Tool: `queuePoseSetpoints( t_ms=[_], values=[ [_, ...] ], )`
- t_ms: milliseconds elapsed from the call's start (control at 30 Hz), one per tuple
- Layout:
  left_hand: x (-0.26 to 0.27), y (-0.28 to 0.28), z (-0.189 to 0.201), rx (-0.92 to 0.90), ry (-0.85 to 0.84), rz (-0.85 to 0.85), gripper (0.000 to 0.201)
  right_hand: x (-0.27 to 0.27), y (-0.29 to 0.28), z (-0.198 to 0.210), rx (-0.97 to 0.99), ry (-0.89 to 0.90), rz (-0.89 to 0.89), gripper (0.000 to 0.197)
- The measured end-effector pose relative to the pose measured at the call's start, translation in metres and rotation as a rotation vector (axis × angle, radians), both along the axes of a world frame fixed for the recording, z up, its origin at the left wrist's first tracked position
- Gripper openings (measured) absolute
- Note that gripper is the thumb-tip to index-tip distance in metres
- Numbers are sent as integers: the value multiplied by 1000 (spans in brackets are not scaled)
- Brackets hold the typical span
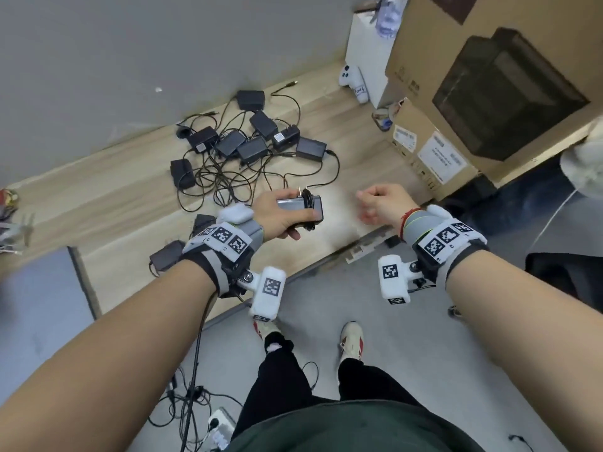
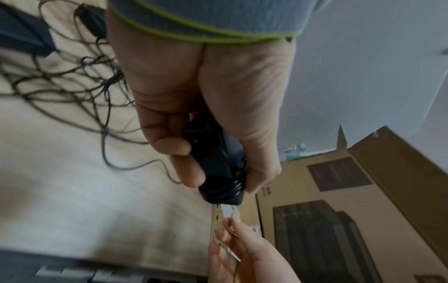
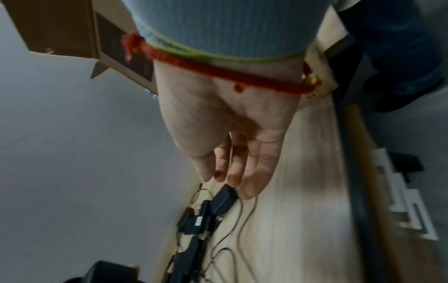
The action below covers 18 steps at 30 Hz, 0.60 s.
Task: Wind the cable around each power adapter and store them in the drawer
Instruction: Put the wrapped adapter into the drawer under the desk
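My left hand grips a black power adapter above the wooden table. Its cable is wound in several turns around the body, and the plug prongs point up. In the left wrist view the fingers and thumb clamp the adapter from both sides. My right hand hovers just right of it, fingers relaxed and holding nothing; the right wrist view shows its fingers nearly straight. A tangled pile of several black adapters lies farther back. Two more adapters lie by my left wrist. No drawer shows.
Large cardboard boxes stand on the table's right end, with a white game controller leaning beside them. A grey wall backs the table. A grey surface adjoins the table at the left. A power strip and cables lie on the floor.
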<state>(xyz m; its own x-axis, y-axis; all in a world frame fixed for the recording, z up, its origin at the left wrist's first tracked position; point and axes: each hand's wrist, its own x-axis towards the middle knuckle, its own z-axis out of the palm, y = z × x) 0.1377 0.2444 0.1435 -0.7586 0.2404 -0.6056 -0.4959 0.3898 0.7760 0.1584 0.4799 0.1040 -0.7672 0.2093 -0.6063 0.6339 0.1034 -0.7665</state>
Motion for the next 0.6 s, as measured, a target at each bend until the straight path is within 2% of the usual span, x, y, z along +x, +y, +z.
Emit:
queuePoseSetpoints(
  t_ms=[100,233,367,400,467,600],
  values=[
    [35,45,-34,18,-85,-14,58,34,46,-35,81,-63,73,18],
    [71,84,-77,39,-165,-19,61,59,79,-83,254,-113,190,13],
    [103,110,-118,52,-234,-67,53,78,95,-127,435,-234,425,10],
    [108,113,-125,62,-244,-61,52,80,96,-134,477,-233,483,13],
    [116,120,-145,65,-283,-34,48,84,96,-155,531,-250,585,36],
    [121,136,-197,51,-367,28,41,79,98,-218,623,-273,744,61]
  ],
)
